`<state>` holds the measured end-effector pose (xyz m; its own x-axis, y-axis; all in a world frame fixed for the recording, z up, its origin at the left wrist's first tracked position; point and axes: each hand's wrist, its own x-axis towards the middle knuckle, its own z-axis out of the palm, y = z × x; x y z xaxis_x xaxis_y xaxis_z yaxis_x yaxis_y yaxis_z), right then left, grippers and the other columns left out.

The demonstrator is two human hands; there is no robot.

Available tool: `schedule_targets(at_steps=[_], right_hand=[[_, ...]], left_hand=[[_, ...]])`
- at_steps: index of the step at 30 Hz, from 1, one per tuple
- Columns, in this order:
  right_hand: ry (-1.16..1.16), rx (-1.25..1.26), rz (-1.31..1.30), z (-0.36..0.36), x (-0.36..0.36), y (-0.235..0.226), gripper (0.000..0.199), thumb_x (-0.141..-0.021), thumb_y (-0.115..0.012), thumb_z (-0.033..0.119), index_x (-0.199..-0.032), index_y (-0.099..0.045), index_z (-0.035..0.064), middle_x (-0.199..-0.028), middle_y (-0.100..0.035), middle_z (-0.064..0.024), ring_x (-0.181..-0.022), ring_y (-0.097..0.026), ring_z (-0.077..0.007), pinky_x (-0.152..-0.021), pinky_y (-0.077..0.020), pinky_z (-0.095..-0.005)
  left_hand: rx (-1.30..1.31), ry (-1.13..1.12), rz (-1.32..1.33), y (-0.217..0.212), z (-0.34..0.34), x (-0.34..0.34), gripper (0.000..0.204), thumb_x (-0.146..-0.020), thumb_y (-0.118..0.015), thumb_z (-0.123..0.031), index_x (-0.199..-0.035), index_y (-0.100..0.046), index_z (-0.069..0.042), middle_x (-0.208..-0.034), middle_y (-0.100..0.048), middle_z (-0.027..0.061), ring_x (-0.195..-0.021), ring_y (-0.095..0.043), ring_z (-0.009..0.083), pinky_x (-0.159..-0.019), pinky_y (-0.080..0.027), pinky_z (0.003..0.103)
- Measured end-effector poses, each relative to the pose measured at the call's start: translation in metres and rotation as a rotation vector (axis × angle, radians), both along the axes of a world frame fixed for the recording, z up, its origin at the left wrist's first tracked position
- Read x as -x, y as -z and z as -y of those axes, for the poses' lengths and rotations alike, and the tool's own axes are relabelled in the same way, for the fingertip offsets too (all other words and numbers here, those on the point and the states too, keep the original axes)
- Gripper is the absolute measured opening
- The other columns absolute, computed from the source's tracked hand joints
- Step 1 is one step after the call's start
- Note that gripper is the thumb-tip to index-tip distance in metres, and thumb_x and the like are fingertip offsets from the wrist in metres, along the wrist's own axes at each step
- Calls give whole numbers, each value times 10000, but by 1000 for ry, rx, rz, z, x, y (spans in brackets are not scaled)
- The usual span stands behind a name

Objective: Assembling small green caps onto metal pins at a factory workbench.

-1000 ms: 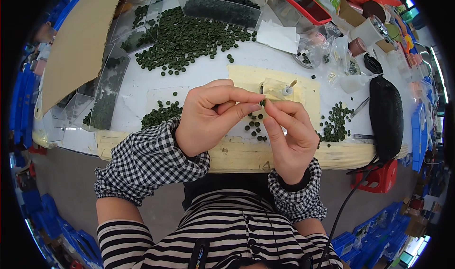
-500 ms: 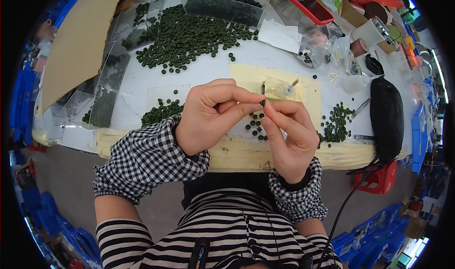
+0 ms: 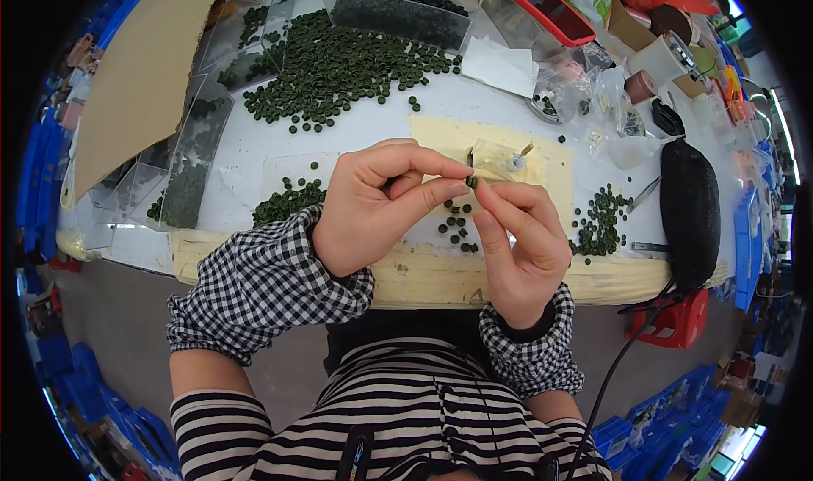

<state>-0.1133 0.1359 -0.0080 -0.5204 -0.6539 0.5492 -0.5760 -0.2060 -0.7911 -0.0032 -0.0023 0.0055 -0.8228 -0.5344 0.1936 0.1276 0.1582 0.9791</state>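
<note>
Between the fingertips of both hands sits a small dark green round piece (image 3: 472, 182), like a button or bead. My left hand (image 3: 381, 201) pinches it from the left with thumb and forefinger. From the right, my right hand (image 3: 522, 244) closes on it with its fingertips. Just beyond the fingers, a cream tape-covered block (image 3: 495, 157) carries a small whitish pot with a stick in it. Several loose green pieces (image 3: 456, 222) lie under the hands. One small pile (image 3: 288, 203) rests left of my left hand, another (image 3: 603, 218) right of my right hand.
A large heap of green pieces (image 3: 330, 66) spreads across the white table behind, beside clear trays (image 3: 398, 19). Cardboard (image 3: 135, 83) leans at the left. A white tissue (image 3: 500, 64), a red-rimmed device (image 3: 550, 11), tweezers (image 3: 645, 191) and a black pouch (image 3: 690, 214) stand to the right.
Both hands stay in nearly the same place. The green piece has turned a little between the fingertips, showing more of its face, and my right fingers have shifted slightly.
</note>
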Motion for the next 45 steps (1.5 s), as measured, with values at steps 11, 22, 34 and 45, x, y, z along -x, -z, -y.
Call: schedule_targets(at_steps=[11,22,34,45], right_hand=[[-50,4,63,0,-2,-2,268,-761,-685,-73,-1019,-694,-4,-938,-618,-96,-829,-601,-168,-719,-500,-246],[-72,-42,16,-3,5,-4,284,-752,-695,-62,-1026,-697,10,-924,-621,-90,-812,-596,-161,-694,-496,-252],[-137,-51,19,-6,9,-6,304,-761,-685,-79,-1053,-689,6,-863,-613,-72,-713,-569,-125,-601,-453,-218],[-132,-57,32,-7,8,-6,295,-766,-678,-84,-1046,-691,7,-860,-618,-72,-707,-572,-122,-593,-449,-215]], left_hand=[[211,-7,-66,2,2,-2,182,-789,-698,18,-963,-715,-31,-615,-379,-49,-564,-342,39,-525,-279,205],[43,44,-37,4,3,-1,180,-786,-700,23,-959,-713,-23,-624,-391,-63,-571,-337,29,-547,-292,198],[80,46,-29,5,1,-1,179,-776,-707,26,-948,-715,-26,-618,-390,-57,-566,-341,33,-537,-290,198],[180,39,-52,6,2,-1,190,-772,-723,8,-954,-720,-47,-602,-374,-49,-553,-330,41,-518,-275,209]])
